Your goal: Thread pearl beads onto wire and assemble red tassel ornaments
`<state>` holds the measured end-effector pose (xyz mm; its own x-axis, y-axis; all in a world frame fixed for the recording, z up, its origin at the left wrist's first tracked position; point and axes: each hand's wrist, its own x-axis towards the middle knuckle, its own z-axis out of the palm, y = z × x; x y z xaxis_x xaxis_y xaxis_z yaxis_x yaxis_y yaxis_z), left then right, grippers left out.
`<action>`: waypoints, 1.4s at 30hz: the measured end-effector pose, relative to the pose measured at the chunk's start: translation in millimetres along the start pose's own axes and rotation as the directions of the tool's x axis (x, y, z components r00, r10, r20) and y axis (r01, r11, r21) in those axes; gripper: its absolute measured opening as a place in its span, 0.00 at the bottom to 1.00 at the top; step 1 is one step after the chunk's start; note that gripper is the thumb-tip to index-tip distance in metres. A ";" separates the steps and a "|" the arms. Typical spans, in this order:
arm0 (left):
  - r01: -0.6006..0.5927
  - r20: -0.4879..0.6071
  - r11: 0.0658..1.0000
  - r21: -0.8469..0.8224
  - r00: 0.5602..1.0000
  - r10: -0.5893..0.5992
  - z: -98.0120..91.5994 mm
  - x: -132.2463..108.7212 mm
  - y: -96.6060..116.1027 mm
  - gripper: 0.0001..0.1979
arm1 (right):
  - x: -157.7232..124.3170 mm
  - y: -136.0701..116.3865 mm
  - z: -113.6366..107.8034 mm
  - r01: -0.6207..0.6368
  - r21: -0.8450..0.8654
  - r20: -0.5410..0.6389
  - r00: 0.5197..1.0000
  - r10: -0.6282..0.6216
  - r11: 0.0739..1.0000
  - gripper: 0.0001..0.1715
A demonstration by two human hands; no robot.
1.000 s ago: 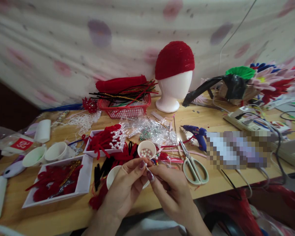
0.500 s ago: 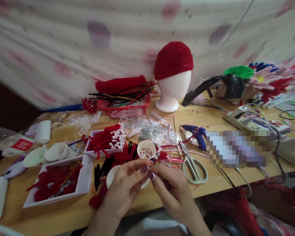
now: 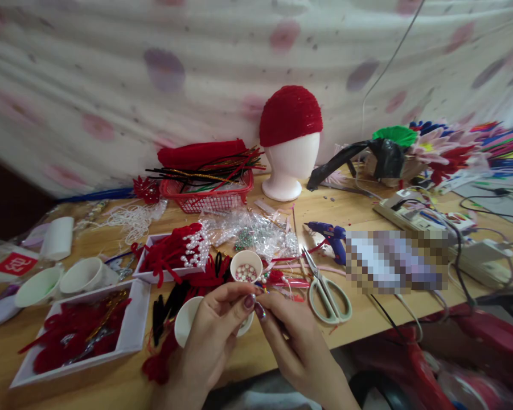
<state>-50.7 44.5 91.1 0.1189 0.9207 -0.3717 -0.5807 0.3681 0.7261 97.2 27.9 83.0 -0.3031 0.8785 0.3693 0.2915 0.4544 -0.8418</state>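
Observation:
My left hand (image 3: 213, 336) and my right hand (image 3: 292, 339) meet fingertip to fingertip just above the table's front edge. Both are pinched closed on something very small that I cannot make out. Right behind the fingertips stands a small white paper cup (image 3: 246, 266) with pearl beads in it. A second white cup (image 3: 187, 327) sits partly hidden under my left hand. Red and black pipe cleaners (image 3: 188, 287) lie beside the cups.
Scissors (image 3: 327, 287) and a blue glue gun (image 3: 329, 236) lie to the right. White trays of red pieces (image 3: 134, 324) sit left, a red basket (image 3: 209, 196) and a foam head with a red cap (image 3: 289, 142) behind. A power strip and cables (image 3: 427, 216) occupy the right.
My fingertips have closed together in front of the bead cup. The view has shifted slightly, so everything sits a little lower and further left.

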 end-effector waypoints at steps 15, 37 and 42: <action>-0.098 0.016 0.983 0.158 0.995 0.097 7.7 -6.5 -6.5 0.15 | -2.9 -3.6 -11.0 0.011 -0.049 0.002 1.000 -0.011 0.999 0.11; -0.116 -0.038 0.987 0.112 0.992 0.120 11.0 -5.8 -13.7 0.16 | -9.9 6.0 -7.4 0.079 -0.130 -0.024 0.996 -0.082 0.988 0.11; -0.121 -0.028 0.984 0.128 0.992 0.126 11.0 -6.1 -15.2 0.17 | -9.9 6.2 -8.0 0.114 -0.099 -0.043 0.992 -0.119 0.989 0.11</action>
<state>-33.7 34.7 88.8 0.0221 0.9557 -0.2937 -0.4827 0.2675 0.8340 109.2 23.1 77.3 -0.2960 0.8240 0.4832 0.3434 0.5638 -0.7511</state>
